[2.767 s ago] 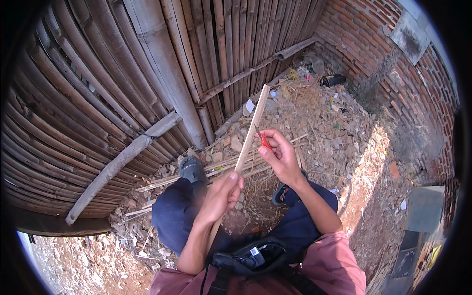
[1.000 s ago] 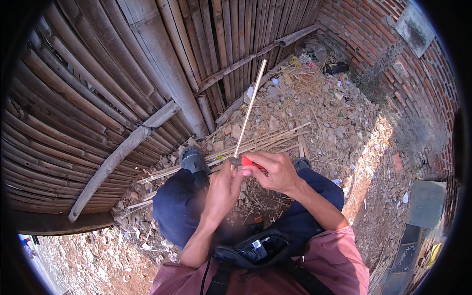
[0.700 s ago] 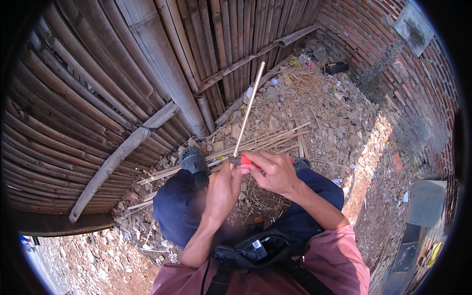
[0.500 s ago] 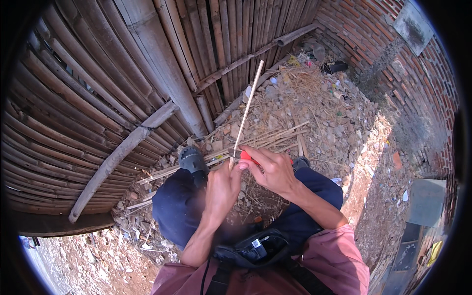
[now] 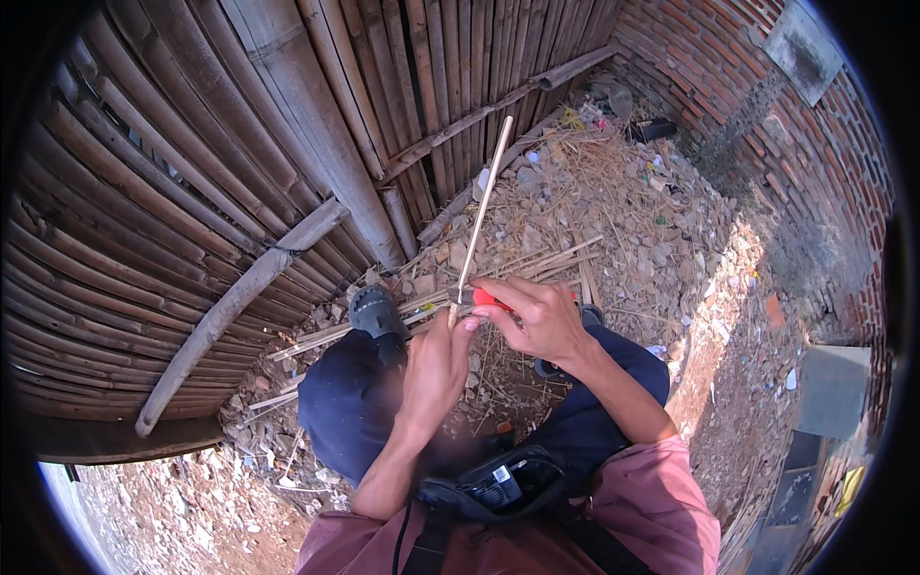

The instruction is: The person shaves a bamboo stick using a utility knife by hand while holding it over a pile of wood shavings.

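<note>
At the far left, a bamboo wall (image 5: 125, 220) leans in, crossed by a rough pole (image 5: 235, 297); a dark tie where the two meet probably holds the pole on. Next comes the person's left shoe (image 5: 376, 311), set well apart from the other foot, seemingly to leave working room between the knees. Loose pale strips (image 5: 311, 342) lie in a rough bundle across the rubble (image 5: 661, 240), just past the feet, apparently to be within easy reach.

The left hand (image 5: 433, 369) is closed around the lower part of a slender strip, bamboo by the look of it (image 5: 487, 206), which rises from the fist, tilted slightly right, its far end free. This grip likely steadies the piece; how much runs below the fist is hidden. At the waist, a black pouch (image 5: 489, 486) gapes open, perhaps to give quick access.

Just above the left fist, the blade of a red-handled knife (image 5: 482, 298) meets the strip crosswise. The right hand (image 5: 539, 323) is curled round the handle, its thumb close to the left thumb, presumably to control the edge over a short stroke. Farther right stand a brick wall (image 5: 695, 62) and, lower down, a grey panel (image 5: 832, 391).
</note>
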The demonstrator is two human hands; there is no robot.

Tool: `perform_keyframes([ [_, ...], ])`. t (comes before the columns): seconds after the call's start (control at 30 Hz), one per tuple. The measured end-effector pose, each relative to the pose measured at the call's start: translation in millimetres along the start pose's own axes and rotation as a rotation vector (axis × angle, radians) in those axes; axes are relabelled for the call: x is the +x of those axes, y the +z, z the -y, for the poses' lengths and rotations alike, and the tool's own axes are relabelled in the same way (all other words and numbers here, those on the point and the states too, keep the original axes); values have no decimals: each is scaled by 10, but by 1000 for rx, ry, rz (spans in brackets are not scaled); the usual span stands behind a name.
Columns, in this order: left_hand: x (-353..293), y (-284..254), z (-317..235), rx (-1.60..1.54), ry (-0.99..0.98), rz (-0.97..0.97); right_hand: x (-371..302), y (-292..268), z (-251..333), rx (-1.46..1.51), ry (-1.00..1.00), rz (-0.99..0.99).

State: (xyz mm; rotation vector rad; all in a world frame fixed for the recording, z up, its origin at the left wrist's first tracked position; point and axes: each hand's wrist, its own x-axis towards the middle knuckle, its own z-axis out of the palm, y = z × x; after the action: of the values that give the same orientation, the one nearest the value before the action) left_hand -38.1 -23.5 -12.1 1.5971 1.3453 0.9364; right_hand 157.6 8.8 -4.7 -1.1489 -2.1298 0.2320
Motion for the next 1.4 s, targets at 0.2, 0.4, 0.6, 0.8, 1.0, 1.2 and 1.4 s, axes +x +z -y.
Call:
perform_keyframes([
  [0.2, -29, -30, -25, 59, -11, -9, 17, 26, 14, -16, -25, -24],
  [0.4, -63, -30, 17, 97, -21, -20, 40, 27, 18, -84, -21, -32],
  [0.6, -135, -45, 45, 126, -21, 4, 304, -110, -217, -52, 9, -170],
  [0.8, -212, -50, 117, 132, 20, 13, 559, -316, -467, -85, 134, -194],
  [1.0, -278, -133, 164, 204, 56, 9, 986, -462, -935, -99, 374, -256],
  [1.2, -161, -243, 122, 60, -1, -6, 1062, -1172, -2022, -467, 554, -81],
  [1.4, -109, -307, 131, -423, -185, 171, 726, -987, -1856, -43, 524, -106],
])
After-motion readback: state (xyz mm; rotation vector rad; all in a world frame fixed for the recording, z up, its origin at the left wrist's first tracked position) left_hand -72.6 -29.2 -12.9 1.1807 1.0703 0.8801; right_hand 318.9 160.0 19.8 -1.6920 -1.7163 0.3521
